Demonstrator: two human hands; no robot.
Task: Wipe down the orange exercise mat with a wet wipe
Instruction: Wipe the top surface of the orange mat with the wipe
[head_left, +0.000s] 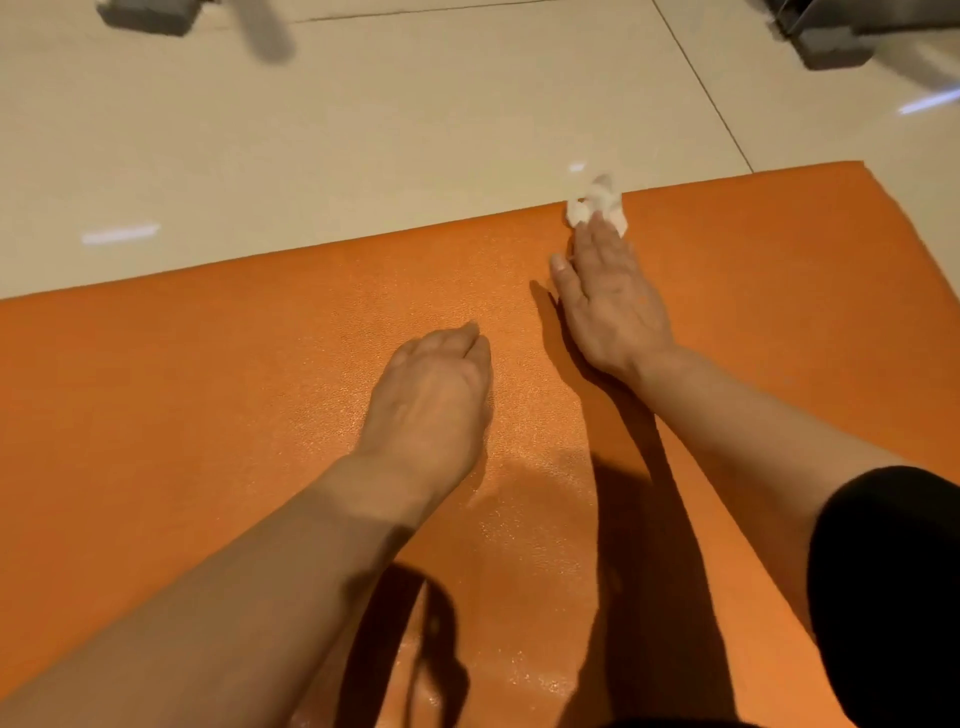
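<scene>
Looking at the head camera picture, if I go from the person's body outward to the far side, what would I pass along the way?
Left hand resting on the orange mat → right hand, fingers flat → crumpled white wet wipe under its fingertips at the mat's far edge → pale tiled floor → grey objects at the top.

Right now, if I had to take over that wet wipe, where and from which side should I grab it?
Take the bunched white part of the wet wipe that sticks out past the right hand at the mat's far edge. Come from the far, floor side: the straight fingers cover its near part, and the crumpled folds probably pinch easily.
</scene>
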